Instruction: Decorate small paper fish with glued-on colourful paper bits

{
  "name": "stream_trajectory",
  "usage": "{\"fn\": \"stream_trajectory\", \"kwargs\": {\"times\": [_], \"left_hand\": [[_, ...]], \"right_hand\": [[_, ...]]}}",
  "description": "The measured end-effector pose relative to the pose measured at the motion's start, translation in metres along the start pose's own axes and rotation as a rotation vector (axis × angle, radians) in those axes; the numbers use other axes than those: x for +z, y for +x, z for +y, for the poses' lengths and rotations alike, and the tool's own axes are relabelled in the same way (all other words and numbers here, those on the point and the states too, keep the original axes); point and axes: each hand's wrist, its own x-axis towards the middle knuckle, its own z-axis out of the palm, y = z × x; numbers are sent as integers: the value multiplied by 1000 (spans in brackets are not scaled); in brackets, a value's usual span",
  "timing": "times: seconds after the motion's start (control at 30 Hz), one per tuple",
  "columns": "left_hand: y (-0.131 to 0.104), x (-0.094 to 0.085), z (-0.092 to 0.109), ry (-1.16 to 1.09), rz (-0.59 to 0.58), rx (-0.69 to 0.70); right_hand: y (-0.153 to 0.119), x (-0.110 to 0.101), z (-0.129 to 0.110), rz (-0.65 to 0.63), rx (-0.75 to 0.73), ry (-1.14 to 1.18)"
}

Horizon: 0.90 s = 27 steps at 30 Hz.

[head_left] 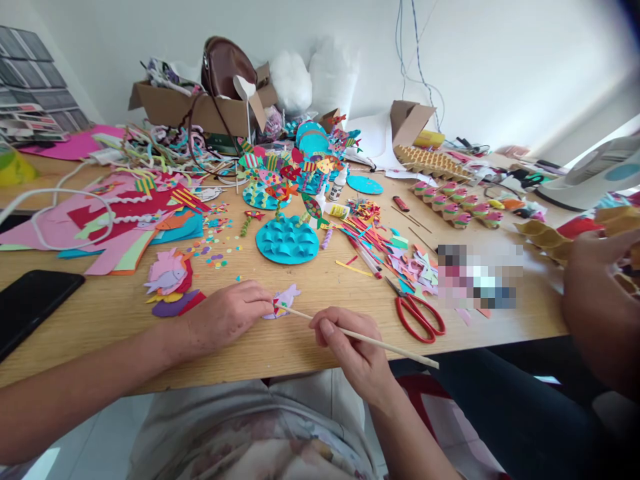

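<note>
A small lilac paper fish (289,297) with bits of red and green on it lies near the table's front edge. My left hand (227,313) rests on the table, its fingers closed together and holding the fish by its left end. A thin wooden stick (395,345) is pinched in my right hand (353,343). Its far tip touches or hovers just over the fish; I cannot tell which. Left of my left hand, cut paper fish (170,273) lie in a pile, pink, yellow and purple. Red-handled scissors (420,320) lie open beyond my right hand.
Behind the fish stands a round blue paper base (287,240) with decorated fish on stems. Glue bottles (339,183), paper strips (357,237) and scraps (420,267) spread rightward. A black phone (37,303) lies left. At right, another person's hand (595,287) is near egg-carton pieces (540,237).
</note>
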Motion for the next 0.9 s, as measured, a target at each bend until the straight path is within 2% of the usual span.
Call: {"fn": "stream_trajectory", "kwargs": {"times": [0.2,0.9], "left_hand": [[-4,5,0,65,44,35],[-5,6,0,31,24,10]], "right_hand": [[1,1,0,-3,-7,-3],[0,-2,4,1,27,-23]]}}
